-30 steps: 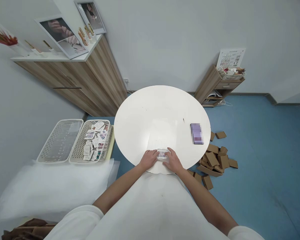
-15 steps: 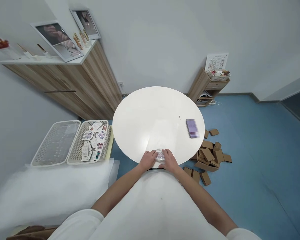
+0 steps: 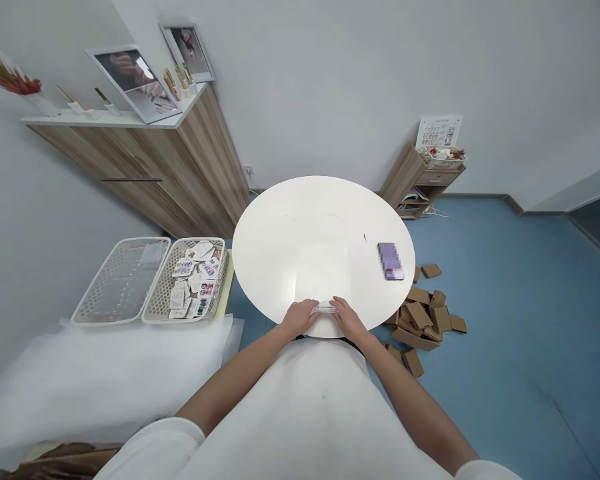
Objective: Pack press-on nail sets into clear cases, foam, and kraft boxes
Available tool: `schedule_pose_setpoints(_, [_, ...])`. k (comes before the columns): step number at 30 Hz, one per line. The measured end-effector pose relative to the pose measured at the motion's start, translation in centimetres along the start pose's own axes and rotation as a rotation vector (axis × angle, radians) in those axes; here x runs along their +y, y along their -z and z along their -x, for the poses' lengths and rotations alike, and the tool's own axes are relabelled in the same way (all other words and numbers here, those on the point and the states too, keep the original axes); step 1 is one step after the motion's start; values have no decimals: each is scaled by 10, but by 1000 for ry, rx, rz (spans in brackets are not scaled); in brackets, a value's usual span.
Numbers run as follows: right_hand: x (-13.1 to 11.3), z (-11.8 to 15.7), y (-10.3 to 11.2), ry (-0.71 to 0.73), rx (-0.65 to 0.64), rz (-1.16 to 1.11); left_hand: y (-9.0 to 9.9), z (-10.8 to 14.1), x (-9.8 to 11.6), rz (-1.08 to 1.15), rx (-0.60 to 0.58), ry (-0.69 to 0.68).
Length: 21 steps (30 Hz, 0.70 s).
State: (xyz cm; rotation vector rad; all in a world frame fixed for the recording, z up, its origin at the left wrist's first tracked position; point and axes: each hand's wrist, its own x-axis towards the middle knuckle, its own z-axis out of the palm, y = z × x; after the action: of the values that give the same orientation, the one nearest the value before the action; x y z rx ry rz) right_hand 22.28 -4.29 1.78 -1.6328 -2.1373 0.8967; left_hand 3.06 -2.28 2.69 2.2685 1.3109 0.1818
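At the near edge of the white oval table [image 3: 320,233], my left hand [image 3: 299,319] and my right hand [image 3: 349,317] hold a small clear plastic case [image 3: 325,307] between them. The fingers of both are closed on its two ends. It is tilted, so mostly a thin shiny side of it shows. What lies inside is too small to make out. A purple phone-shaped thing [image 3: 391,261], blurred by pixels, lies to the right on the tabletop, with a tiny dark object [image 3: 365,237] near it.
To the left stand a white basket [image 3: 149,308] of printed nail cards [image 3: 198,283] and another basket [image 3: 80,313] with clear plastic pieces. Brown cardboard boxes [image 3: 416,315] are piled on the blue floor at right. A wooden cabinet [image 3: 200,160] and a small shelf [image 3: 403,177] stand along the wall.
The case was lying flatter with its purple-patterned face showing; now it is tipped up edge-on between my hands. The view has shifted slightly.
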Motion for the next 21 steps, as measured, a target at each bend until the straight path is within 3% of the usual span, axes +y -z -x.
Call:
schedule_pose_setpoints(9, [6,-26,23,-121,-88,-20,14,-23,-15,204,-132,58])
schedule_pose_setpoints(16, [17,-50,29,-253,-137,-135,20,-43,-32,254,-141,179])
schedule_pose_setpoints(19, [22,-59,28,-300,-172,-199,24,-44,-27,132,-41,209])
schedule_pose_setpoints(21, [24,-64,28,-304,-202,-228,26,-43,-19,19,44,137])
